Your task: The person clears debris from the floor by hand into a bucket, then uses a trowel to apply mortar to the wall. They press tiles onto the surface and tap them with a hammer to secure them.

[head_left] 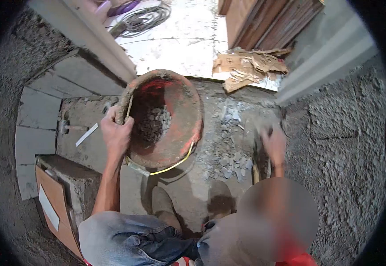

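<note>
Rough mortar walls, rubble-strewn floor (228,150). Left hand (116,133) closed over rim of red bucket (175,119), tilted sideways above floor, showing gravel inside. Right hand (273,142) blurred near rubble; grip unclear.

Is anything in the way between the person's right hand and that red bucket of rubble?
Nothing visible. The left hand already grips the red bucket by its rim. The right hand, blurred, is off to the side, with only loose rubble on the ground between.
</note>
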{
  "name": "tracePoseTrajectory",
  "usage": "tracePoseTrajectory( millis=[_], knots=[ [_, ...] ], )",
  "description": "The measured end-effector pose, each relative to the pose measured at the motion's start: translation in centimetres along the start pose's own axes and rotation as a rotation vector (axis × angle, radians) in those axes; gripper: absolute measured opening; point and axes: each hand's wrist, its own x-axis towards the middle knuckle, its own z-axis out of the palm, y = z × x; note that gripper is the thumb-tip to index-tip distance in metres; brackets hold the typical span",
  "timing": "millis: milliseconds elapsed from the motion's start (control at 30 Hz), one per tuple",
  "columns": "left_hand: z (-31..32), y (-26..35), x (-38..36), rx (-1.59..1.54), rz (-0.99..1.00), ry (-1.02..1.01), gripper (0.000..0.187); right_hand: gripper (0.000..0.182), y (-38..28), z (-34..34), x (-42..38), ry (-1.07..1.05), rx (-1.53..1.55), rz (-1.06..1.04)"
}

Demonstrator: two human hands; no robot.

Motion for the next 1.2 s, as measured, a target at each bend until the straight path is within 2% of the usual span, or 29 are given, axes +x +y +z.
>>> tracePoseTrajectory(
  millis=[33, 100, 133, 200, 233, 300, 333, 400, 467, 533, 567, 633, 667, 733, 767, 833, 867, 933, 967, 1000, 1067, 1100, 1133, 1200],
  knots=[
    [-0.1, -0.1, 0.2, -0.056, 0.011, -0.011, 0.034, 0.05, 2.0, 1.3, -3.5, -0.042, -0.026, -0.004],
    [-0.1, -1.0, 0.7, -0.061, -0.016, -0.011, 0.034, 0.059, 3.9, 2.1, -9.2, -0.304, -0.058, 0.234],
    [-0.2, -1.2, 1.0, -0.075, -0.035, -0.028, 0.035, 0.059, 4.0, 2.4, -10.8, -0.306, -0.052, 0.236],
    [0.1, -0.2, 1.3, -0.045, -0.022, -0.056, 0.036, 0.062, 3.9, 2.8, -12.9, -0.557, -0.198, 0.329],
    [0.5, 0.1, 1.4, -0.03, 0.008, -0.073, 0.037, 0.062, 4.5, 3.1, -13.9, -0.55, -0.197, 0.332],
    [1.4, 1.1, 1.5, 0.034, 0.08, -0.099, 0.04, 0.058, 5.8, 3.8, -14.8, -0.342, -0.159, 0.103],
    [1.7, 1.7, 1.4, 0.03, 0.077, -0.101, 0.04, 0.058, 2.5, 1.8, -13.6, -0.343, -0.163, 0.104],
    [2.4, 3.3, 1.2, 0.027, 0.135, -0.156, 0.041, 0.047, -4.7, -2.2, -10.7, -0.324, 0.127, 0.194],
    [2.6, 4.4, 1.6, 0.095, 0.142, -0.172, 0.042, 0.04, -8.8, -3.7, -8.3, -0.253, 0.055, -0.068],
    [2.9, 4.4, 2.8, 0.129, 0.085, -0.213, 0.043, 0.033, -11.9, -4.1, -5.7, -0.326, -0.081, -0.259],
    [3.0, 4.4, 3.3, 0.132, 0.107, -0.205, 0.042, 0.033, -12.8, -3.5, -4.6, -0.322, -0.084, -0.256],
    [2.9, 4.7, 4.1, 0.163, 0.104, -0.231, 0.042, 0.027, -14.0, -1.0, -3.1, -0.034, -0.104, -0.58],
    [2.6, 5.0, 4.2, 0.195, 0.096, -0.252, 0.042, 0.027, -14.6, 0.6, -2.2, -0.038, -0.104, -0.572],
    [2.6, 5.6, 3.8, 0.272, 0.051, -0.259, 0.042, 0.022, -16.3, 3.0, -0.9, -0.31, -0.243, -0.478],
    [2.9, 5.1, 3.5, 0.255, 0.085, -0.236, 0.042, 0.022, -17.1, 3.5, -1.2, -0.309, -0.239, -0.469],
    [3.1, 5.3, 2.7, 0.218, 0.111, -0.226, 0.041, 0.023, -19.1, 4.0, -1.4, -0.56, -0.308, -0.556],
    [3.4, 5.2, 2.4, 0.224, 0.111, -0.233, 0.041, 0.023, -20.2, 4.4, -1.5, -0.564, -0.302, -0.55],
    [4.0, 5.0, 1.7, 0.176, 0.174, -0.182, 0.041, 0.021, -22.0, 5.5, -1.2, -0.306, -0.152, -0.584],
    [4.2, 5.3, 1.2, 0.219, 0.189, -0.168, 0.04, 0.034, -22.9, 6.6, -0.9, -0.173, -0.377, -0.621],
    [4.2, 5.0, 1.3, 0.224, 0.191, -0.177, 0.04, 0.034, -22.8, 7.2, -1.1, -0.178, -0.372, -0.612],
    [3.7, 4.0, 2.1, 0.195, 0.085, -0.151, 0.041, 0.065, -22.8, 8.3, -1.4, -0.562, -0.393, -0.549],
    [3.4, 2.6, 2.9, 0.125, 0.074, -0.145, 0.042, 0.092, -22.6, 10.7, -2.4, -0.577, -0.481, -0.498],
    [3.0, 2.9, 3.0, 0.124, 0.077, -0.133, 0.042, 0.092, -23.0, 10.1, -2.5, -0.568, -0.482, -0.508],
    [2.5, 3.6, 2.5, 0.14, 0.145, -0.18, 0.042, 0.093, -23.1, 8.3, -2.1, -0.68, -0.403, -0.733]
  ],
)
